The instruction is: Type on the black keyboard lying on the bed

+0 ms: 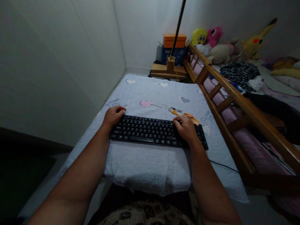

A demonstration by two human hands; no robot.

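A black keyboard [145,129] lies flat across the cloth-covered table in front of me, its cable leaving on the right. At its upper left corner is my left hand [114,115], fingers curled and thumb near the index fingertip; whatever they hold is too small to tell. My right hand [185,127] rests over the keyboard's right part, thumb and fingertips pinched together above the keys. What lies in that pinch cannot be made out. Just beyond the keyboard are a yellow-handled brush [173,111], a thin wire tool [164,106] and an orange cloth [191,118].
A light cover with hearts [150,168] drapes the table. Along the right side runs a wooden bed rail [225,90], with plush toys [214,37] behind it. Beyond the far edge stand a wooden post base [161,68] and an orange box [174,41]. A pale wall [89,53] borders the left.
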